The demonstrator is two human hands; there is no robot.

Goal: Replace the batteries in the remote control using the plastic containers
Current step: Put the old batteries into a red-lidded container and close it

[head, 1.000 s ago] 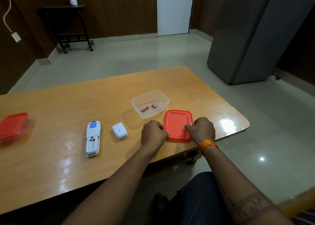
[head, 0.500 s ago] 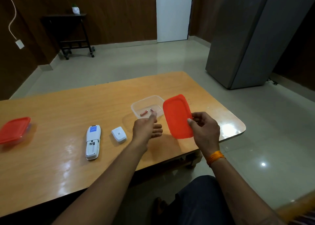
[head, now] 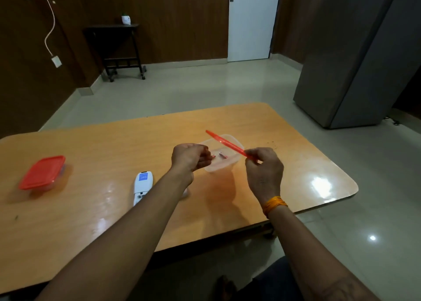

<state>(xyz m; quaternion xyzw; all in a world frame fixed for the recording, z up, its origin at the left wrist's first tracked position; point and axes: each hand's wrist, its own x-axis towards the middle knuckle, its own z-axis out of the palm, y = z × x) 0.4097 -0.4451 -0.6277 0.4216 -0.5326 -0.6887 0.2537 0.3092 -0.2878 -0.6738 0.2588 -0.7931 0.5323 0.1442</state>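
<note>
A red lid (head: 225,144) is pinched at its near end by the thumb and fingers of the right hand (head: 264,172); it is seen nearly edge-on and is held tilted in the air above an open clear tub (head: 224,164), apart from the rim. The tub is set on the table (head: 91,205), towards its right half; two batteries (head: 222,155) are seen lying on its floor, one partly hidden behind the left hand (head: 189,158). That hand is held just left of the tub with its fingers curled inward; whether anything is held between them cannot be told. An orange band (head: 274,205) is worn on the right wrist.

A white remote (head: 142,186) is laid on the table near the left forearm, with its lower end partly covered by that arm; its battery bay appears uncovered. A small white piece (head: 185,192) is glimpsed just right of the forearm, mostly hidden. A second tub (head: 43,173), closed with a red lid, is placed well apart at the table's left side.

Beyond the table, a dark side table (head: 114,47), a white door (head: 251,22) and a grey cabinet (head: 355,54) are seen.
</note>
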